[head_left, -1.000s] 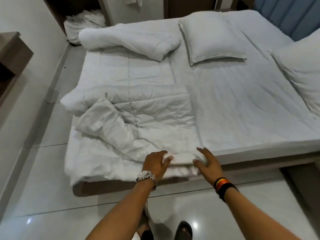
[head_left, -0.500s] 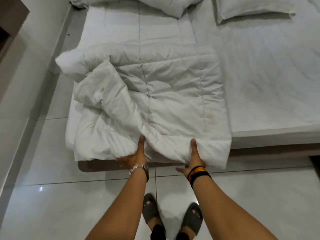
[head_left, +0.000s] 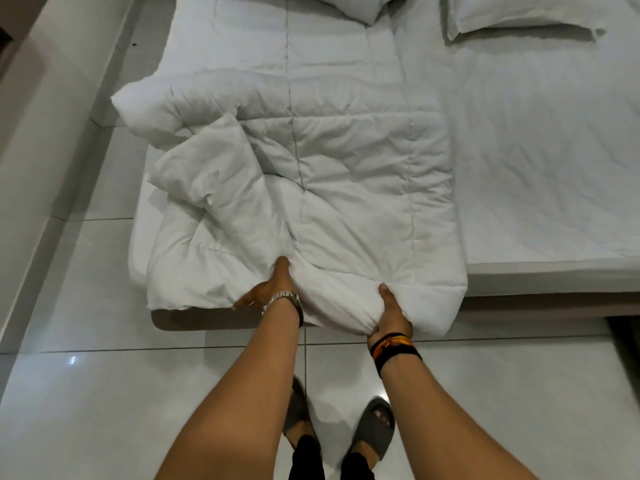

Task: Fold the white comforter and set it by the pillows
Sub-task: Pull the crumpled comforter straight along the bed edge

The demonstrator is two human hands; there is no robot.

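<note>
The white comforter (head_left: pixel 329 174) lay bunched up on the near left part of the bed (head_left: pixel 554 150), hanging over its edge. The left hand (head_left: pixel 273 289) and the right hand (head_left: pixel 389 313) each gripped its near edge, thumbs on top. A pillow (head_left: pixel 519 12) lay far off at the top.

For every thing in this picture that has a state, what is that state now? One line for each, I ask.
White quilted comforter: partly folded, rumpled at its left, near edge hanging over the bed's foot.
Left hand: shut on the comforter's near edge.
Right hand: shut on a bunched fold of that edge.
White rectangular pillow: lying flat on the bed, apart from the comforter.
White bed sheet: spread, lightly wrinkled.
</note>
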